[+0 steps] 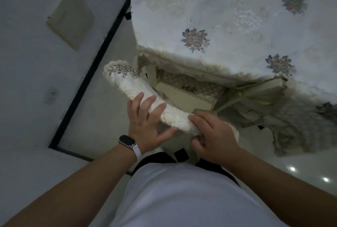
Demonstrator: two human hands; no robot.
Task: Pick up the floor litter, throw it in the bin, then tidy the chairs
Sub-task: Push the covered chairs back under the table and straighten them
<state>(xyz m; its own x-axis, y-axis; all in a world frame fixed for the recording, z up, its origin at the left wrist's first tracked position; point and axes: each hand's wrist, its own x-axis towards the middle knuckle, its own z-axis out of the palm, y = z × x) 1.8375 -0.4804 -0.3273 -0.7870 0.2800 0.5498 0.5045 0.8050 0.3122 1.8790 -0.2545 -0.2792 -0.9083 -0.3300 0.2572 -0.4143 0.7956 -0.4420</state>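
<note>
Both hands are on the chair back (127,82), the padded, cloth-covered top rail of the one chair in view. Its long axis runs slantwise, from far left down to near right, across the person's front. The seat (184,89) lies beyond the rail, partly under the edge of the worktop (209,66), which is draped in a flowered tablecloth (246,7).

The left hand (145,122), with a watch (126,140) at the wrist, rests on the middle of the rail. Its fingers lie nearly straight across the top and the thumb is spread along the near side. The right hand (215,135) grips the near-right end, fingers curled round it. The far-left end of the rail sticks out free, well beyond the left hand.

The rail lies between the person and the worktop, so I judge the coming move to be a push away from the body to seat the chair squarely underneath. The slant suggests the left end needs to swing in more than the right.

Count: one chair, one worktop, two hands, one watch. No litter and no bin show on the pale floor (109,113).
</note>
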